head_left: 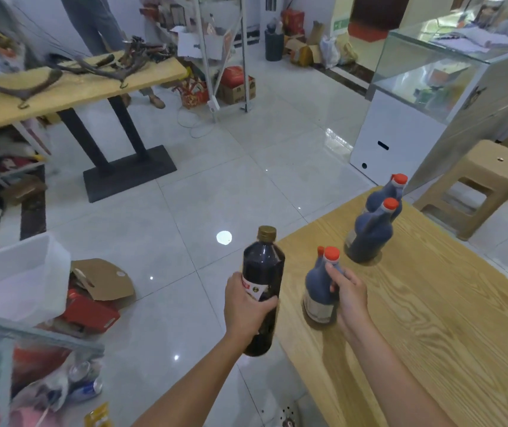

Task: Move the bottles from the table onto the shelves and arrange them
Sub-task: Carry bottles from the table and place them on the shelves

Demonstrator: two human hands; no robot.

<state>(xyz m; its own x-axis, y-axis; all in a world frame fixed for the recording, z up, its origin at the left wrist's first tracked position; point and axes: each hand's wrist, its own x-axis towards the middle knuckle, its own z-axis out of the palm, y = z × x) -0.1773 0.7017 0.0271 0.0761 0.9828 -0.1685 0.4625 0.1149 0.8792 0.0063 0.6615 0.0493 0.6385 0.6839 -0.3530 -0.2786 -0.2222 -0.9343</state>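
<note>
Gripping a gold-capped bottle in left hand, orange-capped bottle in right hand, person leaves two more bottles on table.

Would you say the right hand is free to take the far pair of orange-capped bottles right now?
Probably not yet: the right hand grips the near orange-capped bottle. Otherwise the table toward the far pair looks bare.
</note>
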